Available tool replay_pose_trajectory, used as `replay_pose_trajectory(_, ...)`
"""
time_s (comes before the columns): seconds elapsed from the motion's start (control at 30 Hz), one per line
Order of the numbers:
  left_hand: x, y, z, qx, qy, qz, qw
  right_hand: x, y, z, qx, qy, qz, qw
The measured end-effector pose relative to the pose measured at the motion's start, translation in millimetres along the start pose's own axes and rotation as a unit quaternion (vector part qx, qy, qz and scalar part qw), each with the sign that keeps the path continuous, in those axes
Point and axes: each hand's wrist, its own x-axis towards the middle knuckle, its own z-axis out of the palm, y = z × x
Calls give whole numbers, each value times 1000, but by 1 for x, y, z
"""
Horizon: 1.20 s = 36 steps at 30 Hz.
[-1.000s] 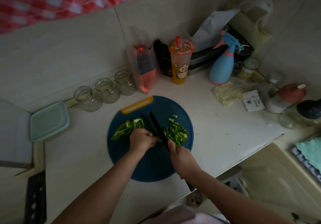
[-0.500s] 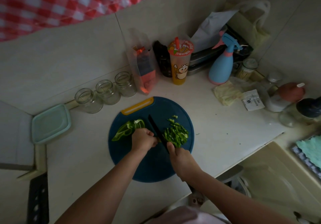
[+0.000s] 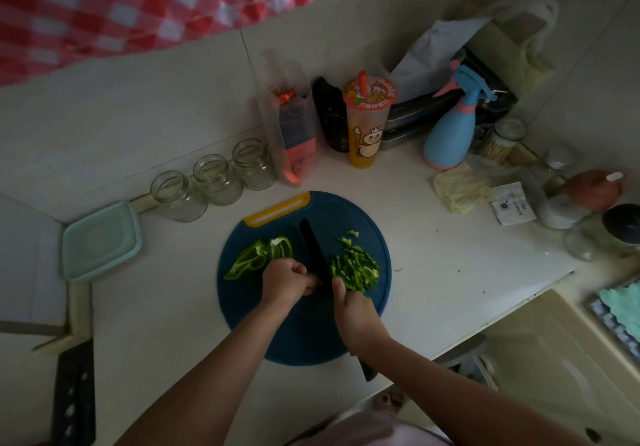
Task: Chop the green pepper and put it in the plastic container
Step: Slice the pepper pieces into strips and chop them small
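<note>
Chopping is judged about half done: a heap of chopped pepper (image 3: 355,269) lies right of the knife (image 3: 313,255) on the cutting board (image 3: 304,334), and larger uncut pepper (image 3: 258,258) remains by the left hand (image 3: 285,281). The knife handle is gripped by the right hand (image 3: 353,310); the left fingers are curled beside the blade, and whether a strip is held beneath them cannot be told. The plastic container (image 3: 102,241), apparently lidded, stands well apart at the left of the desk (image 3: 433,272), and the transfer is left to do.

Dim and underexposed throughout; light soft and even, shadows faint and soft-edged. Checked cloth (image 3: 138,5) along the top softly blurred. Wide-angle distortion bows the bench (image 3: 433,255) edges and wall seams. Lower frame darkest
</note>
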Motion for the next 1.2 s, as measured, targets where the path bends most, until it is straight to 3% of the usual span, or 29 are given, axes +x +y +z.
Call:
replay_pose_trajectory(0.57, -7, 0, 2, -10, 8, -19, 1000, -14, 13, 0, 5, 25, -23, 999)
replay_pose_trajectory(0.83, -10, -1, 5, 3, 42, -14, 999, -6, 3, 13, -95, 36, -17, 995)
replay_pose_trajectory(1.03, -12, 0, 6, -2, 29, -21, 999, 1, -7, 5, 31, 32, 1, 999)
replay_pose_trajectory(1.2, -10, -3, 4, -45, 11, -28, 999, 0, 6, 2, 49, 15, 8, 999)
